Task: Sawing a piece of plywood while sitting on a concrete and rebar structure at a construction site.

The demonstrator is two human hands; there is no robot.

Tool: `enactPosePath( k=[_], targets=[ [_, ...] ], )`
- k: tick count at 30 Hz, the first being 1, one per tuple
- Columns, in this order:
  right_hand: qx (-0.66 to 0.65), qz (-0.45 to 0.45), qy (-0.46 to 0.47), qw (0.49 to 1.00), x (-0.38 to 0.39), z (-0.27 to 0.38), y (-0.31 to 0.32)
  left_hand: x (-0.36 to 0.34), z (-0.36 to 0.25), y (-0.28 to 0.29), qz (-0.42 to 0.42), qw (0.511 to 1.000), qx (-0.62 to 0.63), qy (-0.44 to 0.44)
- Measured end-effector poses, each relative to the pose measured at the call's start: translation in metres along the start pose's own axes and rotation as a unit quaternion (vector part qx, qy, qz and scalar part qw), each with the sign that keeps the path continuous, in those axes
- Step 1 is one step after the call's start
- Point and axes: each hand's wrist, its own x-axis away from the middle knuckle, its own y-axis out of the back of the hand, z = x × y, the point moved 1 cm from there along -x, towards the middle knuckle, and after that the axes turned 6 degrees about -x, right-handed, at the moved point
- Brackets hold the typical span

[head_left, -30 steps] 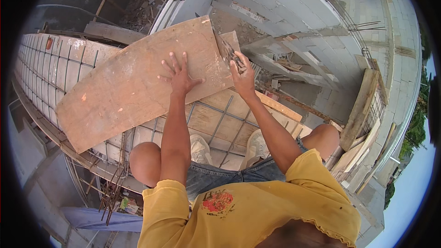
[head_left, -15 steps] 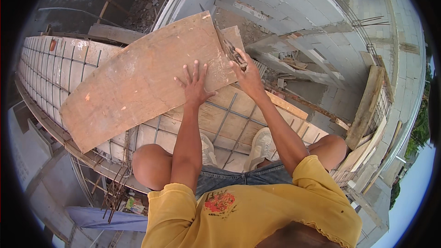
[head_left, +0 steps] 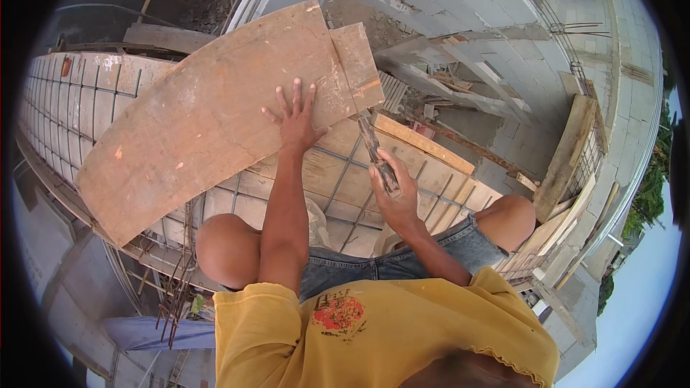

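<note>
A broad brown plywood sheet (head_left: 208,108) with a curved far edge lies slanted across the rebar grid. My left hand (head_left: 296,126) rests flat on it near its right part, fingers spread. In my right hand (head_left: 399,197) is a worn handsaw (head_left: 370,140), gripped by its dark handle, with the blade seen nearly edge-on. The blade's far end is at the sheet's near right corner, beside a narrow straight gap. Across this gap lies a smaller plywood piece (head_left: 357,65); whether it is still joined to the sheet, I cannot tell.
Rebar (head_left: 348,172) runs over timber boards (head_left: 287,183) beneath my feet. A light wooden strip (head_left: 424,145) lies to the right, and a thick plank (head_left: 571,158) farther right. Beyond the boards the level drops between grey block walls (head_left: 460,0). Bent rebar ends (head_left: 176,302) stick out at lower left.
My right hand has pulled the handsaw back toward me and down, drawing most of the blade out from the gap. My left hand stays on the sheet; the whole view has shifted slightly.
</note>
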Motion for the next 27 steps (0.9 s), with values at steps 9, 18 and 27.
enactPosePath(
  k=[9,18,27],
  targets=[
    [0.002,-0.03,-0.08,0.996,0.045,0.017,0.075,0.007,0.023,0.005,-0.078,0.996,0.001,0.036],
    [-0.041,-0.054,0.025,0.997,-0.103,-0.039,-0.014,-0.005,0.024,-0.023,-0.071,0.995,0.038,0.05],
    [-0.056,-0.04,-0.024,0.997,-0.065,-0.02,-0.001,0.001,0.027,0.009,-0.045,0.996,0.038,0.062]
  ],
)
